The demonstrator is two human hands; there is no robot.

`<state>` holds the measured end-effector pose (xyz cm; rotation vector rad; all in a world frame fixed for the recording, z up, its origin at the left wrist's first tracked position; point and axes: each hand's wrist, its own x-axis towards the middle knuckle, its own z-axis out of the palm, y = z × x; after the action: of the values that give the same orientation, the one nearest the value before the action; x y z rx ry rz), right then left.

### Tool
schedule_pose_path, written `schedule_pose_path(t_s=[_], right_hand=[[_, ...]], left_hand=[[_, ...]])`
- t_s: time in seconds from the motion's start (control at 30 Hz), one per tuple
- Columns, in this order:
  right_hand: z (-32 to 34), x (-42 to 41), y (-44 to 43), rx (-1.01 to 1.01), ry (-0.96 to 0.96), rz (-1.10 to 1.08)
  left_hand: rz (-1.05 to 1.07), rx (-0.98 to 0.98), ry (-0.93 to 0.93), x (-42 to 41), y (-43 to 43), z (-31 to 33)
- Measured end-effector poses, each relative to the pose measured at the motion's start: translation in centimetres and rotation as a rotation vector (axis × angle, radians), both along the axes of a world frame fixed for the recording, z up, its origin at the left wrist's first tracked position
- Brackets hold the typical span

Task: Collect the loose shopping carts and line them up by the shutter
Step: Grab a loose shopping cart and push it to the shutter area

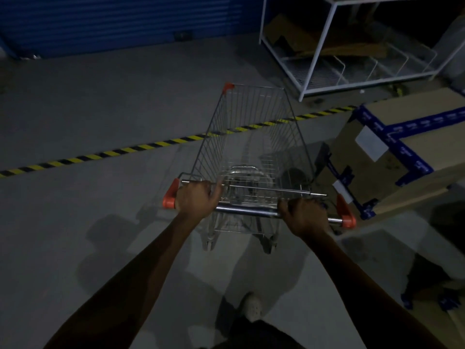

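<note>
Shopping cart (254, 147) on grey floor, nose over the yellow-black floor stripe (141, 149), blue shutter (120, 21) well beyond it. Left hand (196, 199) and right hand (305, 217) both have fingers wrapped round the handle bar (247, 211). Cardboard boxes (402, 152) just beside, right; white wire rack (352, 46) behind.

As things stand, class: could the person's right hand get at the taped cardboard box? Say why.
Probably yes, once it lets go: the right hand grips the cart handle, and the cardboard box sits close beside the cart's right side, nothing between them.
</note>
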<state>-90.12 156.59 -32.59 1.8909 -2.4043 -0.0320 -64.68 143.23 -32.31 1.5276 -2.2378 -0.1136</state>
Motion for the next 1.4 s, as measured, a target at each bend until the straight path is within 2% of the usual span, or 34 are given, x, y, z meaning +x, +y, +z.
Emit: schedule_pose_path(t_s=[0.07, 0.23, 0.37, 0.47, 0.97, 1.4], right_hand=[[0.0, -1.3, -3.2, 0.009, -0.058, -0.017], [-0.1, -5.1, -10.6, 0.026, -0.065, -0.025], [0.6, -6.9, -16.5, -0.013, -0.064, -0.095], [-0.1, -9.0, -21.7, 0.071, -0.008, -0.101], [2.0, -19.5, -45.9, 0.118, -0.144, -0.377], [1.4, -34.1, -61.2, 0.076, -0.098, -0.264]], left_hand=[[-0.008, 0.03, 0.01, -1.5, -3.3, 0.1], [-0.043, 0.111, -0.008, -5.1, -11.3, 0.4], [-0.058, 0.1, 0.017, -7.8, -18.1, 0.2], [-0.072, 0.096, 0.01, -10.1, -24.1, -0.1], [-0.199, 0.133, -0.098, -23.2, -50.7, 0.5], [-0.141, 0.153, -0.13, -37.7, -65.3, 0.8]])
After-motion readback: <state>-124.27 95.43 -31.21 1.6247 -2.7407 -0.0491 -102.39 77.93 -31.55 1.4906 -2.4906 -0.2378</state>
